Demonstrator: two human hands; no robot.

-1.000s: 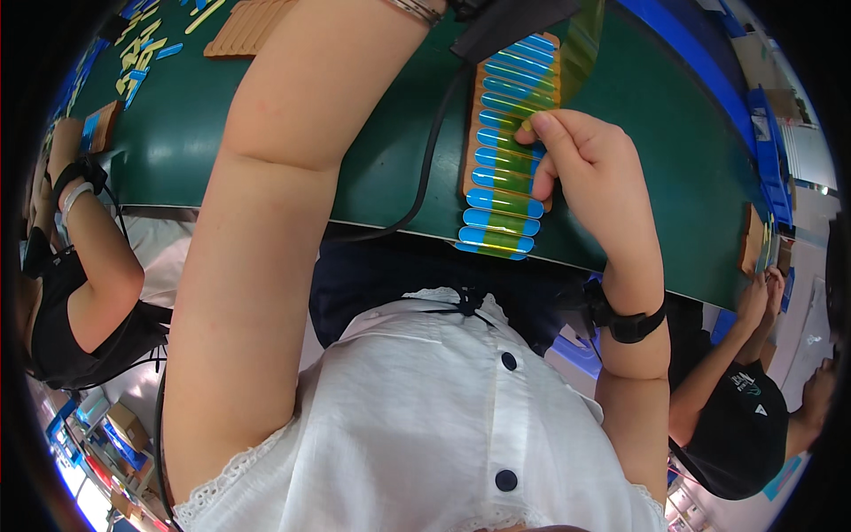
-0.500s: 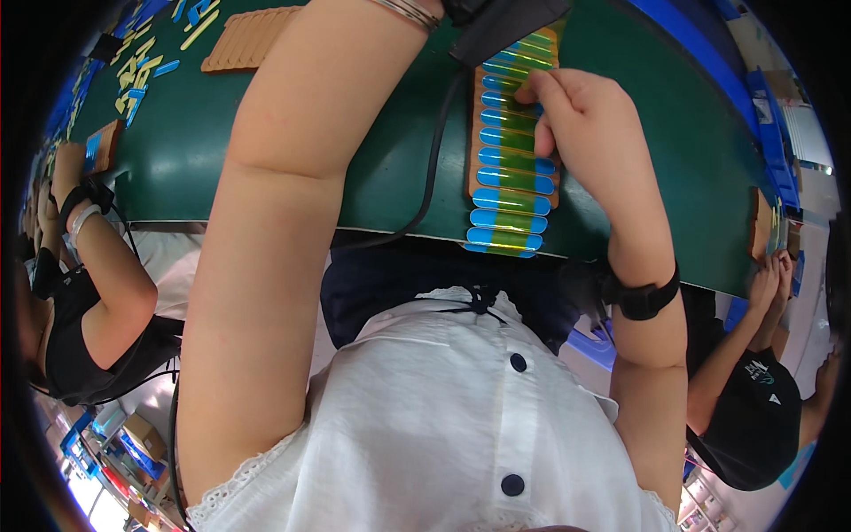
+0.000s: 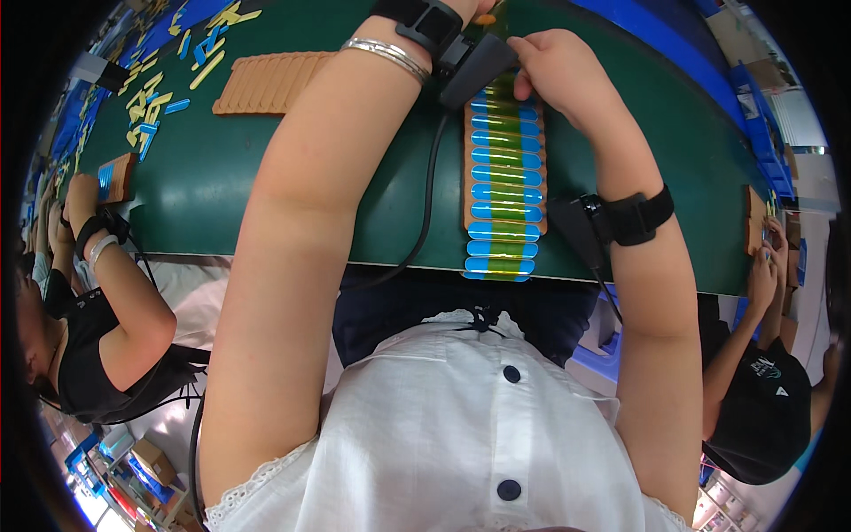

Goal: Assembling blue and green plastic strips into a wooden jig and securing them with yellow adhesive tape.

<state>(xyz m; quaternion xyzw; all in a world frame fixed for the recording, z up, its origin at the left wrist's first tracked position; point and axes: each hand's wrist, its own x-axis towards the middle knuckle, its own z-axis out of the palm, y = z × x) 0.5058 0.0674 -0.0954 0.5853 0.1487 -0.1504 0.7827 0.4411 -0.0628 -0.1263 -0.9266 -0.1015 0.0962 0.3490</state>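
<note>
A row of blue, rounded-end strips [image 3: 505, 172], crossed lengthwise by a band of clear yellow tape, lies on a brown grooved board [image 3: 543, 199]. The near end of the row runs past the board to the table's edge. My right hand [image 3: 567, 75] is at the right side of the row's far part, fingers curled in a pinch; what they grip, if anything, is hidden. My left hand [image 3: 468, 7] reaches to the far end and is mostly cut off by the upper edge. A black device [image 3: 479, 69] at my left wrist covers part of the row.
Another brown grooved board [image 3: 270, 82] lies left on the green table [image 3: 195, 195]. Loose blue and yellow strips [image 3: 146, 111] are scattered at the far left. A black cable [image 3: 429, 182] hangs from the left wrist device. Co-workers sit at both sides, their hands at similar boards.
My left arm has shifted right, and the left hand now shows slightly at the top. My right hand has moved farther up along the row. The view has shifted a little.
</note>
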